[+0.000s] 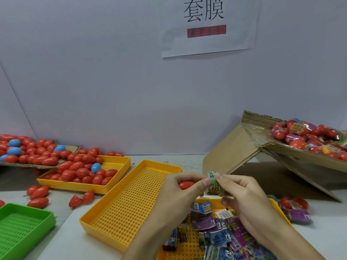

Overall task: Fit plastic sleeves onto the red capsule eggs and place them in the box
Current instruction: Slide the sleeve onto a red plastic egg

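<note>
Behind the table [187, 160], a paper sign [208, 25] hangs.

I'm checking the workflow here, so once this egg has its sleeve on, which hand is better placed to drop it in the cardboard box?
Probably the right hand. It pinches the green sleeve and sits nearer the cardboard box at the right. The left hand holding the red egg would have to cross over.

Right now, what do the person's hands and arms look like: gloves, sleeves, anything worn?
Both are bare. The left hand and right hand wear no gloves, and no rings, watch or wristband show. Both forearms are uncovered down to the bottom edge of the frame, with no sleeve in view. Fingernails are short and unpainted.
</note>
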### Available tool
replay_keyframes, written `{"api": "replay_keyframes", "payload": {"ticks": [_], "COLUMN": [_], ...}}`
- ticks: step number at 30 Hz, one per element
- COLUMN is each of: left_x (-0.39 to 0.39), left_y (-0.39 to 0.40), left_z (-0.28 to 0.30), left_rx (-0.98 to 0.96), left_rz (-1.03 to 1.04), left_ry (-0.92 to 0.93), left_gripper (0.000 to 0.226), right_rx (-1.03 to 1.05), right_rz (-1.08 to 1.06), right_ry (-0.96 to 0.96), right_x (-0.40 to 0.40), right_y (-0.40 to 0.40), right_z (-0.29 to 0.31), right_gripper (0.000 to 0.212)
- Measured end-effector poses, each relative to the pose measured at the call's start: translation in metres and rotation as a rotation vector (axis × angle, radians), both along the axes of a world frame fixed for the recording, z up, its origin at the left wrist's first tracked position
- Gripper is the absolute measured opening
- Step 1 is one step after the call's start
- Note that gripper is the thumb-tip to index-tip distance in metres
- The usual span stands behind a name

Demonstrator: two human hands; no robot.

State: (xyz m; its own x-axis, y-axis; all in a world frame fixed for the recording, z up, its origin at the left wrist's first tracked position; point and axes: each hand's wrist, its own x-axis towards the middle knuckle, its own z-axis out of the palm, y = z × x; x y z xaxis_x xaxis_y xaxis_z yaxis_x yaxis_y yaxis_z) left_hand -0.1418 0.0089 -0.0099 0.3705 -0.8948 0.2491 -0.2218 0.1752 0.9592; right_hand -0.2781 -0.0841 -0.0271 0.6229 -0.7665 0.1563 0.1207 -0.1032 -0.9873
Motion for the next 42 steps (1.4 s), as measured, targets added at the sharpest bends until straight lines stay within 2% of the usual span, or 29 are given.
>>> {"api": "replay_keyframes", "payload": {"ticks": [6,8,9,14,17,23,26,31,38,42], "left_x": [0.000,0.001,0.001,-0.002,-0.002,0.001,0.001,0.000,-0.001,-0.001], "left_y": [0.000,-0.001,-0.002,-0.006,-0.006,-0.006,-0.006,-0.006,-0.007,-0.007], "left_z": [0.000,0.000,-0.001,-0.005,-0.007,-0.008,-0.008,-0.008,-0.008,-0.008], "left_rx": [0.026,0.049,0.060,0.157,0.178,0.166,0.164,0.180,0.170,0.167], "left_rz": [0.012,0.033,0.045,0.094,0.095,0.131,0.139,0.102,0.053,0.048], "left_ry": [0.034,0.022,0.011,0.062,0.113,0.174,0.204,0.213,0.242,0.271], "left_gripper": [0.014,0.004,0.007,0.019,0.016,0.014,0.014,0.018,0.017,0.018], "right_rx": [0.104,0.103,0.098,0.059,0.055,0.051,0.087,0.165,0.156,0.144], "right_rz": [0.026,0.019,0.010,-0.039,-0.075,-0.019,-0.030,-0.072,-0.116,-0.104], "right_ry": [-0.052,-0.053,-0.055,-0.080,-0.091,-0.073,-0.076,-0.144,-0.184,-0.192], "right_x": [-0.001,-0.002,-0.003,0.001,0.003,0.002,0.003,0.004,0.007,0.007], "right_y": [0.003,0.003,0.003,0.007,0.007,0.006,0.005,0.006,0.013,0.012], "right_z": [0.003,0.003,0.004,0.005,0.002,0.001,-0.001,-0.001,0.002,0.001], "right_gripper": [0.051,0.060,0.063,0.038,0.043,0.043,0.034,0.031,0.018,0.029]}}
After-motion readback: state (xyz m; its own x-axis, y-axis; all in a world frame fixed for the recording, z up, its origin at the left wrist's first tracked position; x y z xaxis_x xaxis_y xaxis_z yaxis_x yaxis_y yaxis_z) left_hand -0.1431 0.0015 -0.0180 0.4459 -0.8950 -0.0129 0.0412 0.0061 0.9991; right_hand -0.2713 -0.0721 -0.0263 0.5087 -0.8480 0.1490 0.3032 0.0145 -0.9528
